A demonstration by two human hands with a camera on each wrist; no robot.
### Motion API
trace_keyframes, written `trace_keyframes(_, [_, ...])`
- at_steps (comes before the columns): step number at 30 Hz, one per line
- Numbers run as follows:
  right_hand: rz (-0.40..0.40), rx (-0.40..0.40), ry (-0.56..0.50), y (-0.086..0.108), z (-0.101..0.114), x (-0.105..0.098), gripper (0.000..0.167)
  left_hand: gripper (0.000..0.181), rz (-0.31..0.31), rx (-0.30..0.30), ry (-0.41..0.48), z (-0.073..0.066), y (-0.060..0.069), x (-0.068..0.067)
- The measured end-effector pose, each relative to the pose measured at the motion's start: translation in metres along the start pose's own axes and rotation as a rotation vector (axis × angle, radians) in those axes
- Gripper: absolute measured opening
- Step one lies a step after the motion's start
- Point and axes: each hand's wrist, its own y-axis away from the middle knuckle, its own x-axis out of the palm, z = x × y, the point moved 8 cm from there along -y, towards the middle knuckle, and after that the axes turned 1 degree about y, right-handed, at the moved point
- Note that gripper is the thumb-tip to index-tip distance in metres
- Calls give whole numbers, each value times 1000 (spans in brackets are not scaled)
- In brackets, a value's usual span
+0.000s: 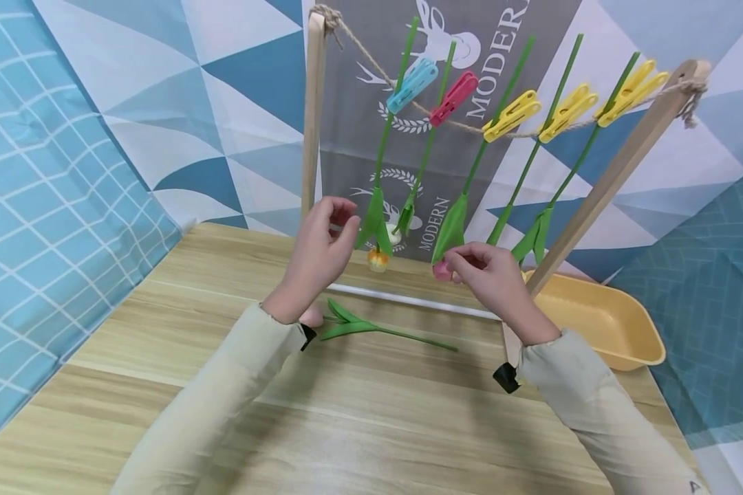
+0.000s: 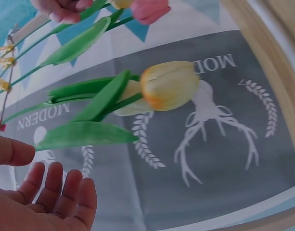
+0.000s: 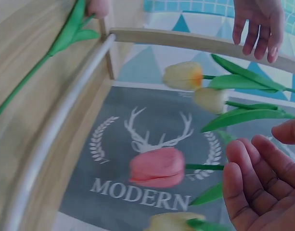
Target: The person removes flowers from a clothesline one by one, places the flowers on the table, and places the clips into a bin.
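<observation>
Several artificial tulips hang heads down from a rope, their stems held by clothespins: a blue clothespin (image 1: 412,86), a red clothespin (image 1: 454,99) and yellow ones. My left hand (image 1: 325,247), fingers loosely bent, is beside the yellow-orange tulip (image 1: 378,260); the left wrist view shows it holding nothing. A whitish tulip (image 1: 393,234) hangs just behind. My right hand (image 1: 492,278) is next to the pink tulip (image 3: 158,168), fingers relaxed and thumb apart in the right wrist view. Whether it touches the stem I cannot tell. Another tulip (image 1: 354,326) lies on the table, its pale pink head partly behind my left wrist.
The rope (image 1: 365,51) is tied between two wooden posts (image 1: 314,110), with a white rod (image 1: 408,300) low between them. A yellow basin (image 1: 650,347) stands at the right, behind the right post. Patterned cloth hangs behind the wooden table (image 1: 359,440).
</observation>
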Motion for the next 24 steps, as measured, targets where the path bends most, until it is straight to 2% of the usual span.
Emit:
trace_keyframes(7, [-44,-48,-65,-4,31,-15,36,29,-8,45,28,-24,-17,1])
trace_keyframes(11, [-83,-94,-111,-5,53,-23,32,28,-19,57,34,-32,-26,0])
trace_keyframes(15, [-96,-106,-170,-8,74,-30,30,27,-33,64,27,-39,-34,-4])
trace_keyframes(24, [-177,-186,-309,-19,130,-56,24,32,5,22,2,-55,-52,-3])
